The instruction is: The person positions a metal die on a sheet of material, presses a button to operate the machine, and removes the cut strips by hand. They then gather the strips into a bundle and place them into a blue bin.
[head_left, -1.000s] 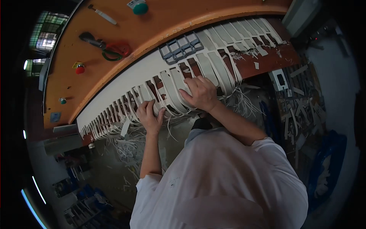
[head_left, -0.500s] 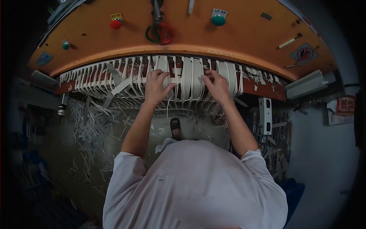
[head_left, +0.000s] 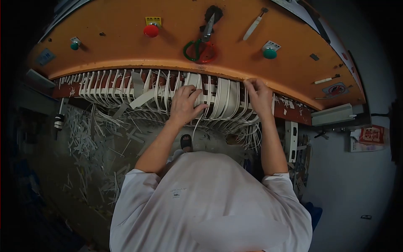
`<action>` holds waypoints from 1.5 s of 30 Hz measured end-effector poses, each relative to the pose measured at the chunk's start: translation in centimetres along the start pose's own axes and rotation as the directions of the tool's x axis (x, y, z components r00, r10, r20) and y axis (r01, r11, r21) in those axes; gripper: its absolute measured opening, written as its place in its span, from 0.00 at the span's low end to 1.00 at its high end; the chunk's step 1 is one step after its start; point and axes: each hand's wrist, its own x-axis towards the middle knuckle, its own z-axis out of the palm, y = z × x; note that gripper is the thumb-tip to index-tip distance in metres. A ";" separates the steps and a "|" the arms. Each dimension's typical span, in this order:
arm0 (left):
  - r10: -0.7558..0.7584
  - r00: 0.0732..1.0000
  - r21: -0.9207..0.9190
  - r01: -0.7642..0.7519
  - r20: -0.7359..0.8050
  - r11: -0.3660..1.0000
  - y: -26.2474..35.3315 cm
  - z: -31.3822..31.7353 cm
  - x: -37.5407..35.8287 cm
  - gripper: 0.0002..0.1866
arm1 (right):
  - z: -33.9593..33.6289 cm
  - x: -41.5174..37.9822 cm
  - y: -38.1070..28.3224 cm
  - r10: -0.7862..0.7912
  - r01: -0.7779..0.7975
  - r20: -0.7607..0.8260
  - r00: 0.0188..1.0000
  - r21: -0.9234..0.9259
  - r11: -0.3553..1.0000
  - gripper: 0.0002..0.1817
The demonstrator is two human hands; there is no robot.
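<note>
**Thin white strips draping over the table's front edge**

From my distant seat I'm seeing the strips lying side by side on a red-brown table, beneath an orange panel, their near ends hanging over the front. I'm judging them light and bendy, more like thin card than cloth, with the narrow ones likely tearing or tangling under a hard tug. I'm favouring a flat hold on the broad bands — the slim strands are probably giving way more easily.

The left hand is resting on the strips, just left of the widest band, its fingers curving loosely over them and its thumb standing well apart; I'm seeing no pinch there. The right hand is reaching to the far side, near that band's right edge, its fingertips showing against the panel's lower lip. Its fingers are bending close together, but I'm not able to tell whether they're pinching a strip — or merely touching.

Scissors are hanging on the panel above.
</note>
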 end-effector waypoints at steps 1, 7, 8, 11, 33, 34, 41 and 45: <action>-0.007 1.000 -0.001 0.007 0.004 1.000 -0.2 -0.1 0.0 0.30 | 1.3 -1.7 2.1 0.068 -0.067 0.046 0.997 -0.017 0.998 0.19; -0.046 0.997 -0.043 0.049 0.066 0.998 0.3 -0.6 0.3 0.32 | 4.4 -5.1 4.2 -0.061 0.047 -0.029 0.998 -0.344 0.938 0.28; -0.043 0.995 -0.038 0.046 0.085 0.998 0.3 -0.5 0.2 0.32 | 4.5 -5.2 3.9 -0.055 0.037 -0.042 0.998 -0.352 0.935 0.29; -0.051 0.991 -0.017 0.054 0.126 0.998 0.6 -1.0 0.2 0.32 | 4.6 -5.7 4.4 -0.059 0.040 -0.048 0.997 -0.325 0.945 0.27; -0.170 0.949 0.019 0.171 0.265 0.985 0.8 -1.6 2.1 0.28 | 2.6 -5.7 4.0 -0.117 0.123 0.043 0.992 -0.171 0.978 0.20; -0.178 0.954 0.016 0.180 0.241 0.984 0.9 -1.6 2.4 0.24 | 2.6 -5.7 4.0 -0.127 0.132 0.039 0.991 -0.162 0.978 0.20; -0.164 0.936 0.095 0.141 0.310 0.986 -0.5 -2.2 9.5 0.15 | 1.3 -4.6 2.6 -0.063 0.076 0.105 0.992 -0.129 0.989 0.21; -0.120 0.940 -0.029 0.137 0.320 0.990 -4.5 2.1 15.5 0.13 | 1.1 -4.2 2.3 -0.030 0.047 0.127 0.991 -0.127 0.991 0.21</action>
